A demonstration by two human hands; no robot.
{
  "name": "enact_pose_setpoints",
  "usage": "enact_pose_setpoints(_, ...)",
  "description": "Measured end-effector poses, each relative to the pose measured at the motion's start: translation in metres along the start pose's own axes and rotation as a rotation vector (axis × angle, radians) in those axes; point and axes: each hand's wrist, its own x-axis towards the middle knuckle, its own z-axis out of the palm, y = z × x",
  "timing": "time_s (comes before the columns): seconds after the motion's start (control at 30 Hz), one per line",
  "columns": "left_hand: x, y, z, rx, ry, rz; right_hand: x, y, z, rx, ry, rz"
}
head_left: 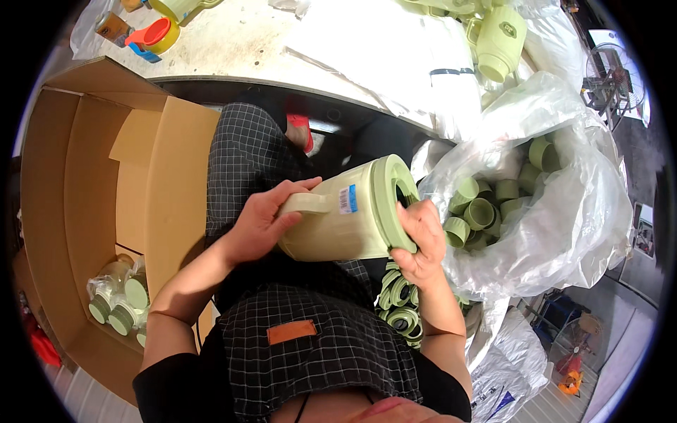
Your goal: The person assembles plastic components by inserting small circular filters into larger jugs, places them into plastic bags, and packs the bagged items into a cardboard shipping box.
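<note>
A pale green plastic pitcher (pixel 335 229) lies tilted over my lap, its mouth toward the right. Around that mouth sits a darker green rim (pixel 386 211), and a barcode label (pixel 348 199) with a blue part is stuck on the side. My left hand (pixel 257 220) grips the pitcher at its handle (pixel 305 204). At the other end, my right hand (pixel 425 243) is closed on the rim, thumb at the opening. The inside of the pitcher is mostly hidden.
To the left stands a cardboard box (pixel 176 176) with bagged green-lidded containers (pixel 121 317). On the right, a clear plastic bag (pixel 550 240) holds several green cups (pixel 479 213). Green rings (pixel 402 321) lie below my right hand. The worktable (pixel 233 53) carries measuring cups (pixel 161 35) and a green jug (pixel 501 42).
</note>
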Motion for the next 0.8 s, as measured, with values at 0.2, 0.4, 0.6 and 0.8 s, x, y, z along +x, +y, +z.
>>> enact_pose_setpoints(0.2, -0.010, 0.022, 0.041, 0.291, 0.036, 0.075, 0.033, -0.018, -0.003, -0.041, -0.020, 0.387)
enact_pose_setpoints(0.4, -0.017, 0.020, 0.045, 0.465, -0.061, 0.172, 0.034, 0.001, -0.001, -0.029, -0.018, 0.552)
enact_pose_setpoints(0.6, 0.042, 0.097, 0.018, 0.092, -0.126, 0.820, 0.017, 0.013, -0.020, 0.265, -0.049, 0.495)
enact_pose_setpoints(0.8, 0.308, 0.059, 0.021, 0.443, 0.050, 0.457, 0.019, 0.020, -0.025, 0.179, -0.055, 0.419)
